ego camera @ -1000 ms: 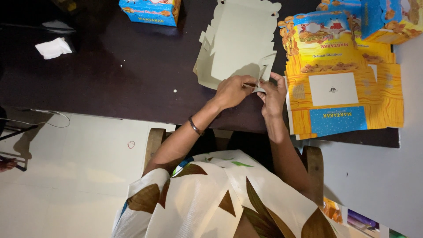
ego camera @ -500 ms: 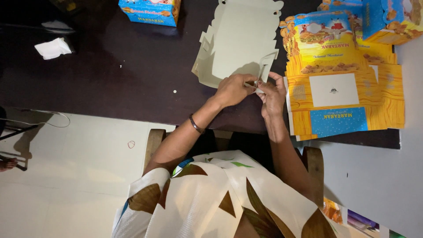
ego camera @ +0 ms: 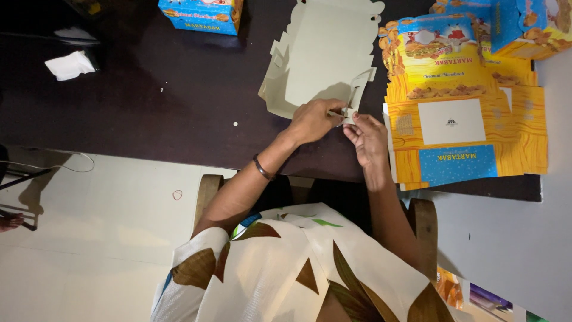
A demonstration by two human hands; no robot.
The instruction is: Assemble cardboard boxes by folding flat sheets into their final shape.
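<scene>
An unfolded pale cardboard box blank (ego camera: 322, 53) lies plain side up on the dark table (ego camera: 149, 95). My left hand (ego camera: 313, 119) pinches the near corner flap (ego camera: 357, 92) of the blank, which is bent upward. My right hand (ego camera: 366, 137) meets it from the right and holds the same flap, fingertips touching the left hand's. A dark bangle sits on my left wrist.
A stack of flat yellow-and-blue printed box blanks (ego camera: 465, 119) lies right of my hands. A folded blue box (ego camera: 199, 15) stands at the far edge, another (ego camera: 530, 27) at far right. A crumpled white tissue (ego camera: 70, 64) lies at left. My wooden chair (ego camera: 205, 197) is below.
Both hands stay at the corner flap with only small finger shifts; the flap stands slightly more upright.
</scene>
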